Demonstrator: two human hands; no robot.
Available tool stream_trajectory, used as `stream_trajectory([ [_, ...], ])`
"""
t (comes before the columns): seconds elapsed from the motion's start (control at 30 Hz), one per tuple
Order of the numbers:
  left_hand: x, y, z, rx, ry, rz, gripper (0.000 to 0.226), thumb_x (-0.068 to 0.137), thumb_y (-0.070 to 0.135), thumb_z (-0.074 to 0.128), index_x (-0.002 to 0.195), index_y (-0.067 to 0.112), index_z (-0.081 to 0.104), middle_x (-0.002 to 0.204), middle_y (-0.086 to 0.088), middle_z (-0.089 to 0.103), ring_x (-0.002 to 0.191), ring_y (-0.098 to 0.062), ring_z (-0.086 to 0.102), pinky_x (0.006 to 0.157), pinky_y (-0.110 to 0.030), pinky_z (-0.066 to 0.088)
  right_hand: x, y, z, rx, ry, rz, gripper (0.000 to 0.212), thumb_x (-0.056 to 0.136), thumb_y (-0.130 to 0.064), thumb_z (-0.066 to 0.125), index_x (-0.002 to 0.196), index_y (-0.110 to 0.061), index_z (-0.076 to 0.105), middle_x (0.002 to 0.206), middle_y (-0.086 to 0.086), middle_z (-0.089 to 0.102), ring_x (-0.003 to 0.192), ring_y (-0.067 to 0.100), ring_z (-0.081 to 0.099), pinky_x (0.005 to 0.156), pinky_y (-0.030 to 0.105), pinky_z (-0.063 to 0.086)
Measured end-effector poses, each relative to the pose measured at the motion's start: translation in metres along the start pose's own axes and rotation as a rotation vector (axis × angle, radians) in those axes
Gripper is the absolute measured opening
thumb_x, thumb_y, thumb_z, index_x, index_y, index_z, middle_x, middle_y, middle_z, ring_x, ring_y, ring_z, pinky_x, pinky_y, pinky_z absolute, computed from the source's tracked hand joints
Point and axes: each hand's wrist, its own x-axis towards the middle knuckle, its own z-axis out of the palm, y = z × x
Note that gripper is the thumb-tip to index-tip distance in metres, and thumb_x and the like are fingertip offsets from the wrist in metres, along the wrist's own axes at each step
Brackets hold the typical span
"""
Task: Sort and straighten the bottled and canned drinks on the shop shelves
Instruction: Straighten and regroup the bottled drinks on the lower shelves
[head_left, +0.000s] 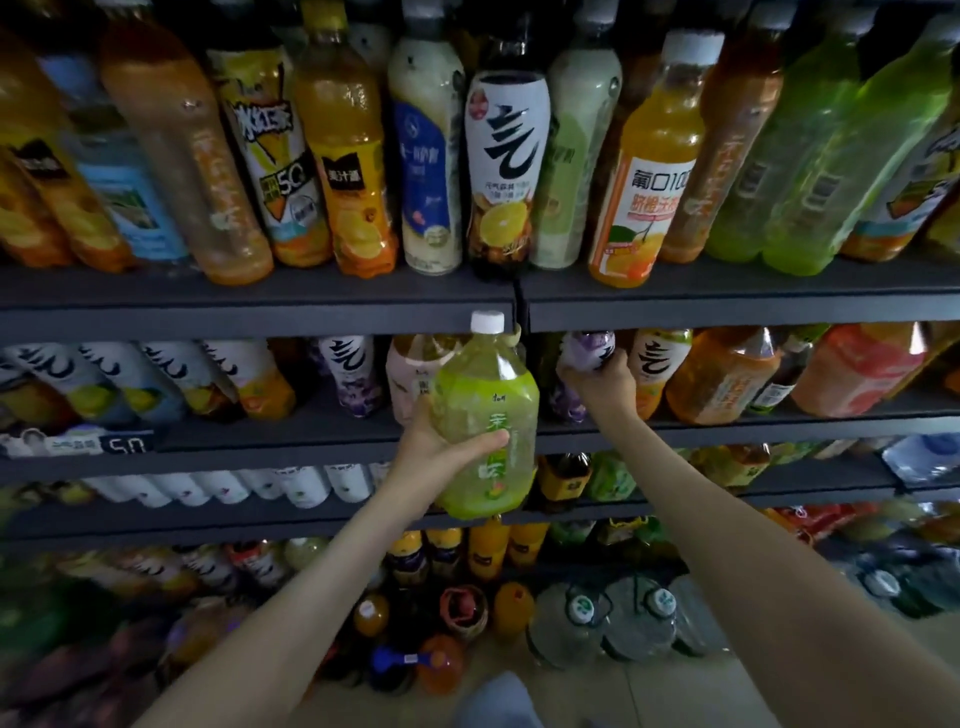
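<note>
Green tea bottle (485, 410) is held clear of the shelf (285, 434) in the left hand (441, 457), fingers curled round it. A purple-labelled bottle (592, 349) in the row is gripped by the right hand (602, 389). Above both hands, mixed bottles (363, 156) are left leaning, so most sorting is judged undone.

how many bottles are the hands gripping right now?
2. The left hand holds a pale green white-capped plastic bottle in front of the second dark shelf; the right hand grips a purple-and-white labelled bottle on that shelf. No others seen.
</note>
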Motion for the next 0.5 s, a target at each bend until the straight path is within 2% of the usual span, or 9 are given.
stream_trajectory([
  [0.17, -0.006, -0.016, 0.004, -0.023, 0.081, 0.044, 0.08, 0.05, 0.041, 0.092, 0.118, 0.035, 0.05, 0.111, 0.009, 0.068, 0.104, -0.01, 0.064, 0.094, -0.044, 0.051, -0.007, 0.019, -0.008, -0.033, 0.05, -0.181, 0.069, 0.072, -0.025, 0.081, 0.123, -0.001, 0.041, 0.121, 0.013, 0.051, 0.112, 0.027, 0.051, 0.083, 0.029, 0.044],
  [0.3, -0.015, -0.033, 0.013, 0.012, 0.157, 0.072, 0.082, 0.05, 0.042, 0.091, 0.118, 0.034, 0.046, 0.11, 0.011, 0.065, 0.103, -0.008, 0.063, 0.093, -0.043, 0.052, -0.028, 0.05, -0.025, 0.086, 0.073, -0.301, 0.057, 0.07, -0.017, 0.08, 0.115, -0.014, 0.044, 0.114, 0.007, 0.052, 0.106, 0.019, 0.052, 0.086, 0.03, 0.046],
  [0.37, -0.017, -0.04, 0.025, 0.047, 0.18, 0.092, 0.084, 0.05, 0.046, 0.089, 0.119, 0.035, 0.044, 0.114, 0.011, 0.063, 0.106, -0.01, 0.062, 0.094, -0.043, 0.051, -0.037, 0.065, -0.038, 0.144, 0.065, -0.31, 0.055, 0.07, -0.015, 0.079, 0.113, -0.015, 0.046, 0.112, 0.007, 0.055, 0.104, 0.019, 0.054, 0.084, 0.03, 0.047],
  [0.5, -0.015, -0.046, 0.065, 0.125, 0.166, 0.14, 0.079, 0.062, 0.036, 0.088, 0.123, 0.033, 0.038, 0.119, 0.011, 0.056, 0.11, -0.01, 0.056, 0.098, -0.041, 0.047, -0.049, 0.077, -0.067, 0.213, 0.042, -0.266, 0.057, 0.073, -0.018, 0.079, 0.121, -0.011, 0.049, 0.111, 0.004, 0.059, 0.103, 0.018, 0.057, 0.084, 0.03, 0.049],
])
